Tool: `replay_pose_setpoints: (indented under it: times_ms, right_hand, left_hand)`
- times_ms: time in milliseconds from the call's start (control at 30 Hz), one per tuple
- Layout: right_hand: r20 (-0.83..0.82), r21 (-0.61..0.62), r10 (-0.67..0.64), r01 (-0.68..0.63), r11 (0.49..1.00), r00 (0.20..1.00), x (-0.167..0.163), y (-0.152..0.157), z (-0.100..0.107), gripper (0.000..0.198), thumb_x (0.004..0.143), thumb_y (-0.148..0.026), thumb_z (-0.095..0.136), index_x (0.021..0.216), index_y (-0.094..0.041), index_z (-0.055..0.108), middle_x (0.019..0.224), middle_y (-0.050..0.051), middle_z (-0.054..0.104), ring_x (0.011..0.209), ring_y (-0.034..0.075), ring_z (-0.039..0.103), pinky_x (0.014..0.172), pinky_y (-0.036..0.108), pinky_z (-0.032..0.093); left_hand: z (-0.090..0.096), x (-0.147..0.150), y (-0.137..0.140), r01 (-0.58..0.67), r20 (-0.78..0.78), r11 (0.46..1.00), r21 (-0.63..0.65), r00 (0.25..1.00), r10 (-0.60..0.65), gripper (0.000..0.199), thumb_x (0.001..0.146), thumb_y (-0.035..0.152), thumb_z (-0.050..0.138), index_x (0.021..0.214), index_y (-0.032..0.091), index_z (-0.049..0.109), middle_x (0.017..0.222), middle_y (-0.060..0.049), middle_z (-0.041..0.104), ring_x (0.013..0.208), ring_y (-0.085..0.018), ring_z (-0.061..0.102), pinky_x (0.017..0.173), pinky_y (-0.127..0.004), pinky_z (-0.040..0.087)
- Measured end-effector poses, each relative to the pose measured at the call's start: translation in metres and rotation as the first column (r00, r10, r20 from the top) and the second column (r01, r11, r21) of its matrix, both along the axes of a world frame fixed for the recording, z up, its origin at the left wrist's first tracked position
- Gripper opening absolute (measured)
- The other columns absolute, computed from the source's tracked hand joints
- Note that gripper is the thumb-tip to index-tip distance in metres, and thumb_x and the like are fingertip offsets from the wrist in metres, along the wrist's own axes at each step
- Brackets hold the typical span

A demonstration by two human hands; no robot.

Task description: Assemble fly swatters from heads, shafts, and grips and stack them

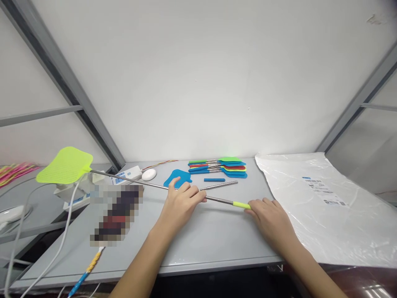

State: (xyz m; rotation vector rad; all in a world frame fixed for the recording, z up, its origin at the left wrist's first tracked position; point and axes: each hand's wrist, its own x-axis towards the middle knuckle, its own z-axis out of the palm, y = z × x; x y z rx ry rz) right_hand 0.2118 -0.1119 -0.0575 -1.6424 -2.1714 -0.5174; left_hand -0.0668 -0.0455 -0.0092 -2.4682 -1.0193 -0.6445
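A yellow-green fly swatter [68, 165] with a long, extended metal rod stretches across the table from the far left. My left hand [185, 201] is closed around the middle of the rod. On the right, my right hand [269, 219] grips the yellow-green handle, whose end is hidden in the fingers. Just behind my left hand lies a loose blue swatter head [179, 176]. Beside it rest a separate metal rod [221, 185] and a blue handle tube [214, 180].
A stack of colourful fly swatters [217, 167] lies by the wall. White plastic packaging with a label [294, 198] covers the right side. At left are a power strip [126, 175], a white oval device [149, 174], a blurred-out object [118, 213] and white cables [70, 223].
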Motion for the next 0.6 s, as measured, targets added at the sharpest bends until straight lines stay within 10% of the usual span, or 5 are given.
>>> replay_pose_setpoints:
  times_ms: [600]
  right_hand:
    - [-0.069, 0.086, 0.005, 0.001, 0.996, 0.998, 0.015, -0.001, 0.010, 0.022, 0.097, -0.033, 0.040, 0.092, -0.019, 0.056, 0.079, 0.003, 0.060, 0.075, 0.018, 0.051, 0.073, 0.032, 0.030]
  left_hand:
    - [-0.003, 0.004, 0.003, -0.014, 0.125, 0.999, 0.043, 0.992, 0.008, 0.011, 0.094, 0.027, 0.049, 0.091, 0.022, 0.059, 0.071, 0.001, 0.060, 0.071, -0.014, 0.048, 0.072, -0.032, 0.026]
